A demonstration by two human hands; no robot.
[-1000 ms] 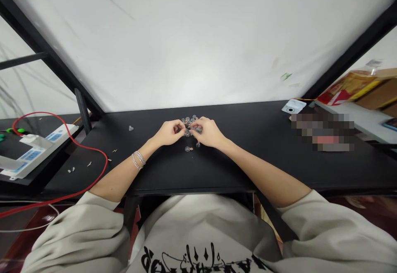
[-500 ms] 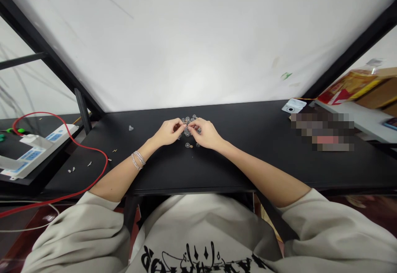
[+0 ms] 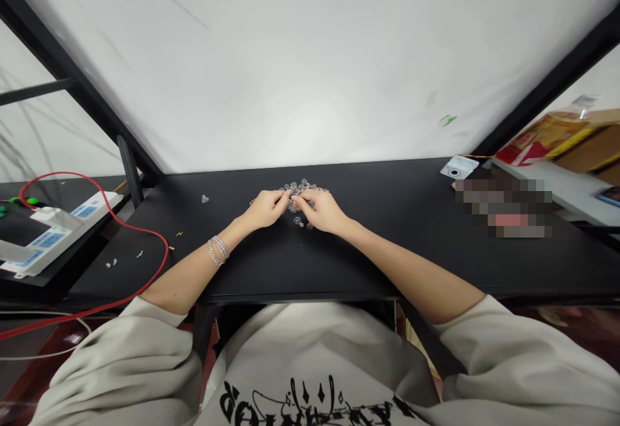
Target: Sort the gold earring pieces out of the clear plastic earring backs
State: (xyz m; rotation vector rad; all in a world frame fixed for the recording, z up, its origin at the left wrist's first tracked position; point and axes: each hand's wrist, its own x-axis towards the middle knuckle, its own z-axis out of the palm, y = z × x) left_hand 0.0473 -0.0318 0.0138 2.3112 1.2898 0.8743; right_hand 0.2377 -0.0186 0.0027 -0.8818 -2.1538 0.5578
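Pinching shut among small clear glass globes, the left hand and right hand, their held item unclear, could nudge globes rolling across the black tabletop.

The left hand and right hand are meeting at the fingertips, reaching over a cluster of small clear glass globes, sitting on a black table, a red cable curving beside a white power strip

white backdrop sheet, angled black metal frame bars, long black tabletop, glossy dark red floor below
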